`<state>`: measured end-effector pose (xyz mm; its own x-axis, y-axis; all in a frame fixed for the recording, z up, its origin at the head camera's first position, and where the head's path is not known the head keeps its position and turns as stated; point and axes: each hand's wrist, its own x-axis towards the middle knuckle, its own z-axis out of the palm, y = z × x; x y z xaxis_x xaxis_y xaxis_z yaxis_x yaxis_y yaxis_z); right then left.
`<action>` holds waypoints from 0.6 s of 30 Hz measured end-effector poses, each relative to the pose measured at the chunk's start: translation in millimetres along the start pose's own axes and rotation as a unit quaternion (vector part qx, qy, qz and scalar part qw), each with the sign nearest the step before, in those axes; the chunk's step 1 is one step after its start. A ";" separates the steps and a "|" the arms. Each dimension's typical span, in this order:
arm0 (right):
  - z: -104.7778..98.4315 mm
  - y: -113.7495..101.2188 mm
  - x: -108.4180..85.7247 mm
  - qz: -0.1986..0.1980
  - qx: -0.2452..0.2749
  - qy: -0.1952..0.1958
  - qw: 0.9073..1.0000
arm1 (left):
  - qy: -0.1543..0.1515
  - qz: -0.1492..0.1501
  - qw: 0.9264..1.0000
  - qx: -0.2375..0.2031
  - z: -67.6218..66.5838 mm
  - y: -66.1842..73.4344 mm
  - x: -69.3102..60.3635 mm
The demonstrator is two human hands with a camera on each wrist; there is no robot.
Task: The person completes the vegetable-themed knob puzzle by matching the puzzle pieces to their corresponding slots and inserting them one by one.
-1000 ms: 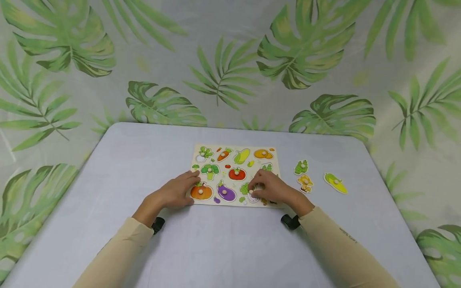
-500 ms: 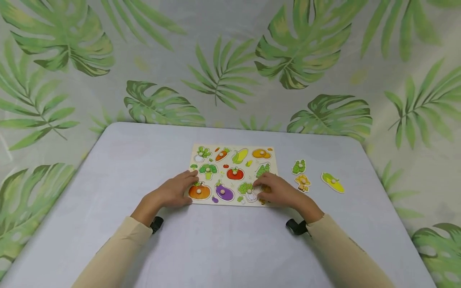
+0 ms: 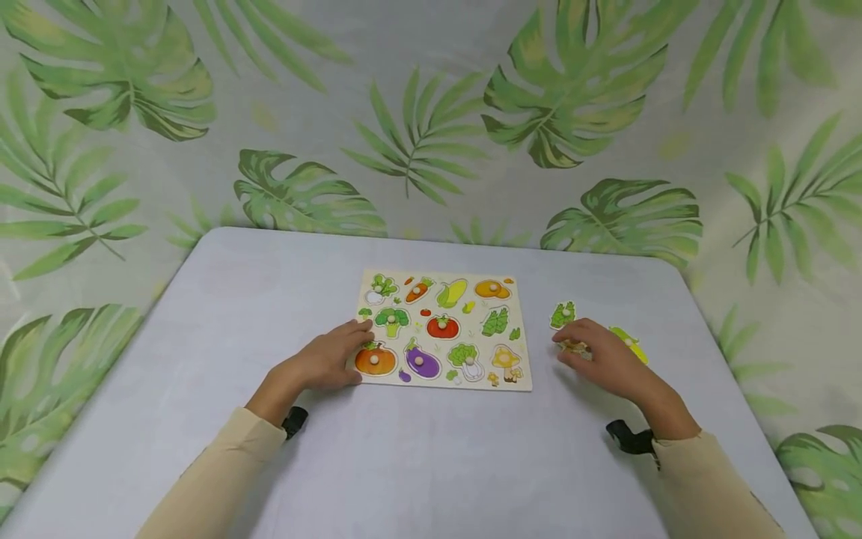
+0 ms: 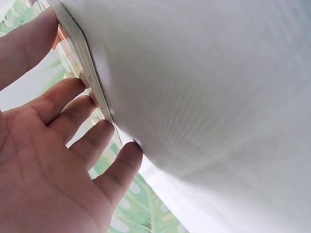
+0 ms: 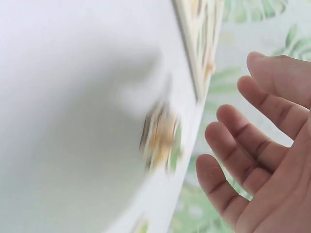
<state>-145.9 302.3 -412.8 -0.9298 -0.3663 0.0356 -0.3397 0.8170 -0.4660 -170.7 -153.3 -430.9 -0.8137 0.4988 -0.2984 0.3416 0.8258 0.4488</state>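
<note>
A pale wooden vegetable puzzle board (image 3: 470, 322) lies on the table. My left hand (image 3: 330, 358) rests its fingertips on the board's left edge. In the left wrist view its fingers (image 4: 109, 141) touch the edge, slightly bent. My right hand (image 3: 606, 361) hovers over the mushroom piece (image 3: 574, 347), partly covering it. Its fingers (image 5: 218, 170) are loosely bent and apart from the piece in the right wrist view, where the mushroom piece is blurred. Just beyond lies the asparagus piece (image 3: 562, 316). A yellow-green corn piece (image 3: 634, 343) is partly hidden behind the hand.
Knobbed pieces such as the tomato (image 3: 443, 327), eggplant (image 3: 422, 361) and bok choy (image 3: 466, 361) sit in the board. The corn (image 3: 452, 293), asparagus (image 3: 494, 322) and mushroom (image 3: 506, 361) pictures there show no knobs. Leaf-patterned cloth (image 3: 431, 150) hangs behind the white table (image 3: 417, 464).
My right hand has let go of the bok choy piece, which lies in the board, and has moved right to the loose mushroom piece. The left hand stays at the board's edge.
</note>
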 end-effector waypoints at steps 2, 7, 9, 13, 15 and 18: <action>-9.0 10.4 -7.5 0.011 -0.014 0.013 1.000 | 0.001 -0.002 1.000 0.001 0.2 0.5 0.3; -28.4 37.6 -21.4 0.036 -0.033 0.042 0.998 | 0.004 -0.009 1.000 0.000 -0.4 0.7 -0.3; -34.1 48.2 -24.8 0.045 -0.039 0.047 0.997 | 0.004 -0.009 1.000 -0.003 -0.9 0.7 -0.4; -42.3 66.1 -29.4 0.061 -0.052 0.048 0.996 | 0.002 -0.009 1.000 -0.008 -1.2 1.3 -0.1; -45.0 72.1 -30.2 0.073 -0.057 0.041 0.995 | 0.000 -0.008 1.000 -0.009 -0.6 1.2 0.5; -46.7 79.8 -29.1 0.087 -0.068 0.023 0.994 | 0.000 -0.008 1.000 -0.006 0.1 0.3 1.8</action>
<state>-152.5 398.9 -409.7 -0.9804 -0.1971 0.0067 -0.1873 0.9198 -0.3447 -172.0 -152.1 -431.3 -0.8190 0.4850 -0.3067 0.3220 0.8308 0.4540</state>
